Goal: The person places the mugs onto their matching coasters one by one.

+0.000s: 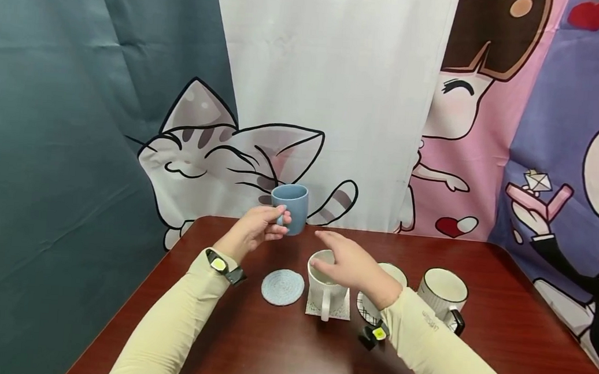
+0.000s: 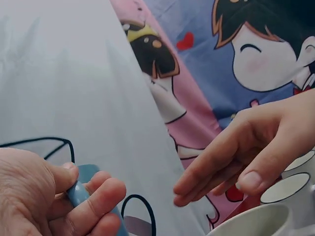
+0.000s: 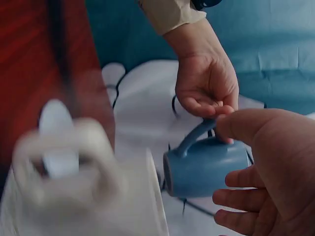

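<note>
My left hand (image 1: 261, 225) holds a blue mug (image 1: 298, 211) by its handle, raised over the far part of the table. In the right wrist view its fingers curl round the handle (image 3: 196, 133). My right hand (image 1: 349, 260) reaches out with extended fingers and holds nothing; its fingertips point toward the blue mug. Below the right hand, a white mug (image 1: 326, 290) stands on a square patterned coaster (image 1: 342, 311), its handle toward me. A round light-blue coaster (image 1: 282, 287) lies bare to the left of it.
Right of the white mug, another white mug (image 1: 395, 272) stands by a round black-and-white coaster (image 1: 366, 309), partly hidden by my right arm. Farther right is a white mug with a black handle (image 1: 443, 290). A printed curtain (image 1: 337, 97) hangs behind the dark red table (image 1: 246, 345).
</note>
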### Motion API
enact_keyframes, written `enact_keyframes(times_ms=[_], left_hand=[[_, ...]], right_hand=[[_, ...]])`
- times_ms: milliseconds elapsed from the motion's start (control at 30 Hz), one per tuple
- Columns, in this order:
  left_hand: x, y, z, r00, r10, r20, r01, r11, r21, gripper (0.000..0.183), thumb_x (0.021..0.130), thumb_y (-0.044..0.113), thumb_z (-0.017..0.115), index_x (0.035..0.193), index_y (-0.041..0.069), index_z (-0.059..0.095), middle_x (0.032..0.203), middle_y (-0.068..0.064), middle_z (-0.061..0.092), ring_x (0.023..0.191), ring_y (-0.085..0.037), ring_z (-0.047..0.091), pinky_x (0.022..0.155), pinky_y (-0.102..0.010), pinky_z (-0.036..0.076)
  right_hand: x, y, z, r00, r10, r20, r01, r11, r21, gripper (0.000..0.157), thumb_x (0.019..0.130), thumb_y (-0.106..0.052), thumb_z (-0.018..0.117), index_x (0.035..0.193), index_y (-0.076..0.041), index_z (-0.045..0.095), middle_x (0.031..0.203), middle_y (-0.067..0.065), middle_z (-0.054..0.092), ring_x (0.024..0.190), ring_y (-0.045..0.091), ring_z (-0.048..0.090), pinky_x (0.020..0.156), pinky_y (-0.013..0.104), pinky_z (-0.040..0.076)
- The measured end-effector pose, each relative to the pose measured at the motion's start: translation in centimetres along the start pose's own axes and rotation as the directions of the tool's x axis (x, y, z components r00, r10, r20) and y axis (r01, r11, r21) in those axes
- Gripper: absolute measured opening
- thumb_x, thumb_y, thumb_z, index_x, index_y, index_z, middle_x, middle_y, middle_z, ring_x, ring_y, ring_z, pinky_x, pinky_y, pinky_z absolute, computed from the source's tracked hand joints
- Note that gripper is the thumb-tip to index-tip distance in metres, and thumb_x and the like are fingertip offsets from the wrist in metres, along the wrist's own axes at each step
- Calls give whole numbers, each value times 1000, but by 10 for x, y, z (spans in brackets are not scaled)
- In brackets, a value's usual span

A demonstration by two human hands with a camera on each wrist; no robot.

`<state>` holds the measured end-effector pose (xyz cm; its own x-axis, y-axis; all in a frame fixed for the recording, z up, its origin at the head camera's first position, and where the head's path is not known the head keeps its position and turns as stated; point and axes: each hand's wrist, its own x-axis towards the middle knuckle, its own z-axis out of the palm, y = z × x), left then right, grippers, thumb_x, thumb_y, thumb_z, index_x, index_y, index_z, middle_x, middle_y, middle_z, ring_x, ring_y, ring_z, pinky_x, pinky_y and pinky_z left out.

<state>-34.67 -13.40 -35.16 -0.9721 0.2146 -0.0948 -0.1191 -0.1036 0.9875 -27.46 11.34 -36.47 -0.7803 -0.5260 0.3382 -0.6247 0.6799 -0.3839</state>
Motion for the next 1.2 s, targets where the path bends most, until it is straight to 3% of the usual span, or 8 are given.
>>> enact_keyframes(times_ms=[267, 433, 600, 800, 1000, 1200], left_hand=[[-41, -14, -24, 999, 48, 4, -48, 997, 56, 27, 104, 27, 58, 102, 3, 69, 78, 2, 71, 59, -7, 68, 63, -25, 58], [-59, -30, -35, 998, 61, 6, -61, 996, 65, 26, 105, 27, 57, 100, 4, 69, 78, 1, 71, 58, -7, 68, 61, -24, 57], [-69, -47, -39, 999, 49, 18, -50, 998, 46, 26, 105, 27, 56, 100, 5, 69, 79, 1, 71, 58, -7, 68, 60, -23, 56], [-80, -68, -38, 999, 39, 38, -40, 999, 28, 26, 105, 26, 56, 102, 3, 68, 79, 2, 70, 58, -6, 68, 57, -20, 54], [-84, -86, -36, 998, 31, 57, -33, 999, 35, 30, 104, 27, 59, 107, -2, 67, 80, 2, 71, 58, -6, 68, 55, -19, 52], [-82, -104, -33, 998, 33, 57, -37, 997, 62, 31, 104, 25, 58, 107, -4, 66, 80, 2, 72, 57, -6, 68, 54, -18, 51]], right_hand=[[-1, -47, 45, 996, -51, -74, 55, 997, 51, 52, 95, -29, 67, 138, 0, 58, 136, 15, 62, 127, 27, 59, 106, 43, 47], [-2, -64, 80, 999, 7, -54, -5, 1000, 29, 48, 95, -31, 64, 132, 0, 63, 129, 11, 67, 119, 24, 65, 102, 41, 50], [-9, -65, 112, 997, 66, -49, -68, 997, -32, 43, 90, -28, 68, 122, 1, 67, 115, 13, 71, 104, 25, 70, 90, 41, 56], [-22, -65, 141, 993, 100, -70, -109, 986, -127, 58, 89, -30, 69, 130, 11, 60, 132, 24, 62, 116, 32, 66, 93, 46, 55], [-32, -58, 155, 988, 121, -96, -138, 970, -199, 57, 87, -29, 72, 126, 11, 62, 126, 25, 65, 115, 32, 66, 92, 46, 55], [-36, -54, 159, 988, 127, -83, -141, 970, -196, 58, 87, -29, 72, 126, 12, 62, 128, 27, 63, 119, 34, 64, 94, 46, 54]])
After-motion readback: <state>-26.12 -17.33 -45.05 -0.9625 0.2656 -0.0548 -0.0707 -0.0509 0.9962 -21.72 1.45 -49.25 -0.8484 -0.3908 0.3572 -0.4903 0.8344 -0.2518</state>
